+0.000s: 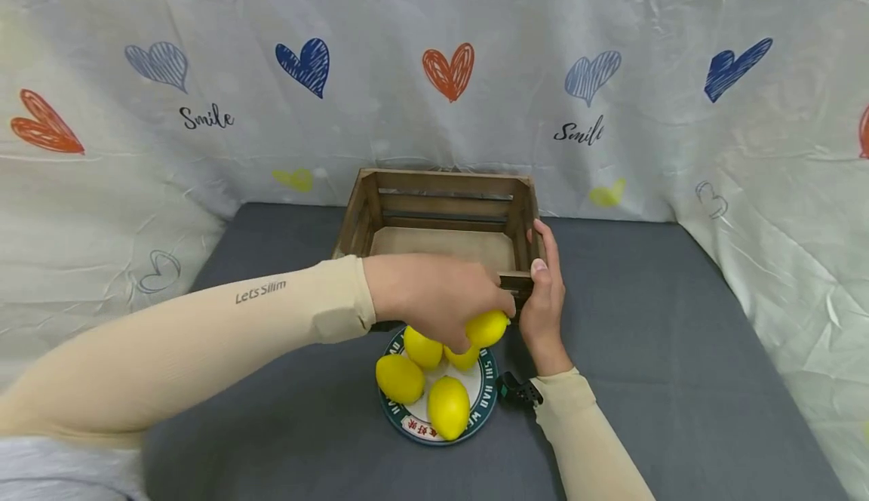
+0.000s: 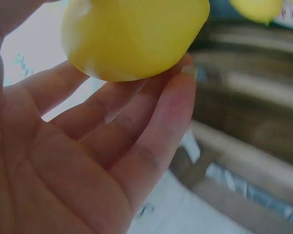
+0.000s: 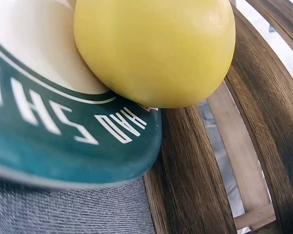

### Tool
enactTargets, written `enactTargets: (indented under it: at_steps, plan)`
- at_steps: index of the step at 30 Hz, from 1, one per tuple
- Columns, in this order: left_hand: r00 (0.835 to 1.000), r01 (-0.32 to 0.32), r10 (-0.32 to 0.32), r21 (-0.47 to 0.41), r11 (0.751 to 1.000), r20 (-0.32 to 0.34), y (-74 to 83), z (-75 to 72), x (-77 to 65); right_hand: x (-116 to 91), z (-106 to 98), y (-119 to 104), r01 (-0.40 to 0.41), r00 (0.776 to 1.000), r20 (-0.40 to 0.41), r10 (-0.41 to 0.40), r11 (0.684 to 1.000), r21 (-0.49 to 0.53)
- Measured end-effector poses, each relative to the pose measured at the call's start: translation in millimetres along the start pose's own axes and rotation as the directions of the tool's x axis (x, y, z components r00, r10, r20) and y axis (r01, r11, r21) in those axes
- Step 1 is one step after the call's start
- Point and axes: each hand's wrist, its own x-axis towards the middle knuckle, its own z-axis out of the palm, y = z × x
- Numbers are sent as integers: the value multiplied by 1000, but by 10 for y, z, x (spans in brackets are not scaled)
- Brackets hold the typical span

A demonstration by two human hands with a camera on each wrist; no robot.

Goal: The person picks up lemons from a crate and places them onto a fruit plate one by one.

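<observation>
My left hand point(image 1: 441, 290) reaches across the front of a wooden crate point(image 1: 444, 181), over a plate. It holds a yellow lemon point(image 1: 486, 329) between thumb and fingers. In the left wrist view, the lemon point(image 2: 136, 36) lies against the fingertips of the left hand point(image 2: 83, 131). Beneath is a round white plate point(image 1: 486, 391) with a dark teal lettered rim, bearing more lemons, including one at its front point(image 1: 448, 408). My right hand point(image 1: 545, 305) grips the crate's right front corner; the right wrist view shows none of that hand.
A dark grey cloth point(image 1: 652, 350) covers the table. Behind it hangs a white curtain point(image 1: 380, 109) printed with hearts. The slatted crate stands at the back, its bare floor point(image 1: 441, 244) visible, with the plate close in front. A black band point(image 1: 519, 390) sits at the right wrist.
</observation>
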Motion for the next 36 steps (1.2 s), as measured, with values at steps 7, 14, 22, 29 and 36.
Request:
enactTargets:
  at_steps: [7, 14, 22, 29, 36]
  plan:
    - [998, -55, 54, 23, 998, 38, 65, 312, 189, 28, -43, -2, 18, 1000, 1, -18, 1000, -25]
    - [997, -70, 69, 20, 997, 44, 72, 472, 300, 61, -103, -8, 23, 999, 48, -22, 999, -27]
    - [996, -73, 71, 25, 997, 46, 83, 560, 383, 111, -148, -46, -2, 992, 126, 8, 999, -48]
    - [997, -59, 58, 20, 998, 47, 93, 696, 447, 86, -190, -45, -28, 988, 150, 39, 996, -80]
    - [996, -73, 67, 103, 992, 66, 152, 802, 528, 55, -203, -14, -35, 990, 137, 46, 996, -80]
